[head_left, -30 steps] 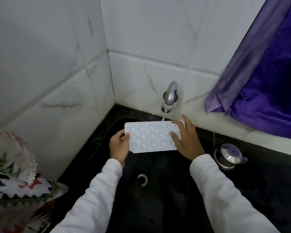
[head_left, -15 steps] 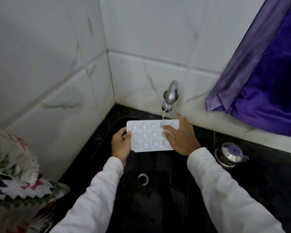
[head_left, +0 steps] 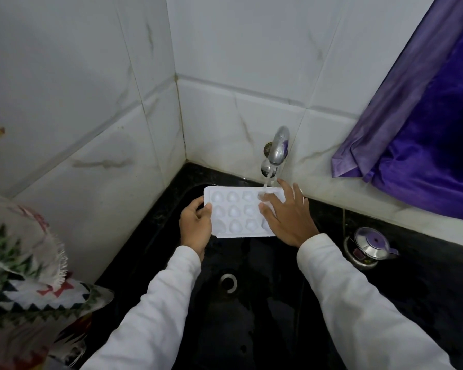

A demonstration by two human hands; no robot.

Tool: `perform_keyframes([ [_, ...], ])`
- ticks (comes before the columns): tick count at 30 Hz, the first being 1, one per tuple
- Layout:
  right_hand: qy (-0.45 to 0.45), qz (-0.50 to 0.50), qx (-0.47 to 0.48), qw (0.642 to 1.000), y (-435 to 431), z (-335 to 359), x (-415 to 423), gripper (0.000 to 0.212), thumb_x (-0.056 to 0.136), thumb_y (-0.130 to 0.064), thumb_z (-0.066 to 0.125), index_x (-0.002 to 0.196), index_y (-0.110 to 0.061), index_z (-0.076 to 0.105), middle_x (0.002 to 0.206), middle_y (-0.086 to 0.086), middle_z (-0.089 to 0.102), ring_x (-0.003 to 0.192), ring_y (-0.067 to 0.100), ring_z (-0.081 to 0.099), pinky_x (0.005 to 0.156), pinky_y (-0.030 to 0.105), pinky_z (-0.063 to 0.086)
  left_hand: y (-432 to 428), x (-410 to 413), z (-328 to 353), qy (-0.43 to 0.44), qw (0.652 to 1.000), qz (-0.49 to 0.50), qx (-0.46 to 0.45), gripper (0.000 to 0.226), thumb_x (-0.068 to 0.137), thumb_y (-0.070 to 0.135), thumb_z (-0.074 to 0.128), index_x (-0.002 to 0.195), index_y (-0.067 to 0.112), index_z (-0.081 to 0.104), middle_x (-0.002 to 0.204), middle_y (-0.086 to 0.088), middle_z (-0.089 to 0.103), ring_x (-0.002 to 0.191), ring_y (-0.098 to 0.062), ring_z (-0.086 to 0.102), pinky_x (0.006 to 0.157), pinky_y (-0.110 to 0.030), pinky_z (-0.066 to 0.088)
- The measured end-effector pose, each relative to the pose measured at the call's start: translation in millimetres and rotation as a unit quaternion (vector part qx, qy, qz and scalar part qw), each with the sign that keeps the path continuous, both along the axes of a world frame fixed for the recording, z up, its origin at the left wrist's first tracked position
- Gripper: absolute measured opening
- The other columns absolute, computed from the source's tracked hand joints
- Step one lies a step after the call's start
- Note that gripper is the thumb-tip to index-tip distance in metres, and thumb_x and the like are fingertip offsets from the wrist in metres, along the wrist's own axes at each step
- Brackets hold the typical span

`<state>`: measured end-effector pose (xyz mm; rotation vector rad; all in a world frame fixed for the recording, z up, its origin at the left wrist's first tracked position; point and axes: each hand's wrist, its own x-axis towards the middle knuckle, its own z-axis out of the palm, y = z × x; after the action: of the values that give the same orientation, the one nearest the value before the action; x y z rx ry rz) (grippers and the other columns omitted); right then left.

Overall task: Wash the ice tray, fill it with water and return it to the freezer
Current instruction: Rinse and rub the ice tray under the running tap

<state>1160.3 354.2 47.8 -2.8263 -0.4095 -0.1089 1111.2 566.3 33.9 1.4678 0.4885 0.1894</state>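
white ice tray [head_left: 234, 212] under running tap [head_left: 278, 148]

A single wide-angle camera sits at the person's head and looks forward and steeply down into the black sink [head_left: 251, 329], close enough that both white sleeves [head_left: 150, 316] run in from the bottom edge. It faces the tiled wall corner [head_left: 179, 116], with the tap [head_left: 277, 150] just right of and above centre
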Motion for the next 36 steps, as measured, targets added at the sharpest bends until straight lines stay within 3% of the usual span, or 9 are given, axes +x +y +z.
perform_keyframes([
  [4,0.001,0.006,0.029,1.0,-5,3,5,0.043,0.092,-0.057,0.033,0.121,-0.039,0.059,0.157,0.006,0.021,0.143,0.038,0.017,0.107,0.066,0.024,-2,1,1,-0.001,1.0,-0.001,-0.001,0.025,0.101,0.015,0.051,0.119,0.02,0.067,0.098,-0.002,0.077,0.096,-0.02,0.073,0.09,-0.045,0.058],
  [9,0.017,0.015,0.016,1.0,-7,2,4,0.058,0.089,-0.067,0.023,0.129,-0.037,0.054,0.157,0.003,0.019,0.145,0.035,0.012,0.112,0.063,0.019,-3,4,2,-0.002,1.0,-0.003,-0.001,0.024,0.1,0.015,0.052,0.119,0.019,0.067,0.099,-0.004,0.077,0.095,-0.02,0.073,0.09,-0.046,0.059],
  [14,0.016,0.015,0.156,0.987,-11,9,3,0.037,0.092,-0.051,0.056,0.123,-0.03,0.053,0.152,0.003,0.025,0.139,0.027,0.026,0.114,0.048,0.026,2,8,1,0.01,1.0,0.016,-0.005,0.025,0.1,0.015,0.053,0.121,0.016,0.066,0.1,-0.003,0.077,0.098,-0.021,0.072,0.091,-0.045,0.058],
  [18,-0.018,0.043,0.144,0.988,-15,10,1,0.037,0.089,-0.046,0.063,0.118,-0.024,0.056,0.15,0.008,0.026,0.138,0.028,0.026,0.113,0.044,0.029,5,12,4,0.02,0.999,0.024,-0.016,0.025,0.101,0.016,0.051,0.12,0.014,0.067,0.101,-0.006,0.076,0.098,-0.025,0.072,0.088,-0.046,0.059],
  [27,-0.068,0.07,0.05,0.994,-12,2,4,0.047,0.088,-0.069,0.04,0.116,-0.04,0.062,0.153,0.01,0.026,0.139,0.036,0.027,0.107,0.059,0.031,4,23,8,0.026,0.999,0.029,-0.023,0.024,0.1,0.015,0.05,0.117,0.014,0.067,0.098,-0.004,0.075,0.097,-0.025,0.072,0.088,-0.045,0.059],
  [30,-0.08,0.056,0.013,0.995,-10,4,4,0.049,0.09,-0.069,0.034,0.119,-0.041,0.061,0.154,0.007,0.025,0.139,0.034,0.026,0.107,0.056,0.032,4,23,7,0.023,0.999,0.029,-0.021,0.024,0.1,0.016,0.051,0.117,0.014,0.067,0.098,-0.005,0.076,0.096,-0.024,0.072,0.088,-0.047,0.059],
  [36,-0.082,0.035,0.025,0.996,-4,7,0,0.046,0.092,-0.065,0.032,0.113,-0.037,0.062,0.152,0.006,0.029,0.137,0.03,0.026,0.107,0.057,0.031,4,25,10,0.017,0.999,0.033,-0.025,0.023,0.1,0.015,0.051,0.115,0.014,0.067,0.098,-0.005,0.076,0.095,-0.024,0.072,0.086,-0.045,0.059],
])
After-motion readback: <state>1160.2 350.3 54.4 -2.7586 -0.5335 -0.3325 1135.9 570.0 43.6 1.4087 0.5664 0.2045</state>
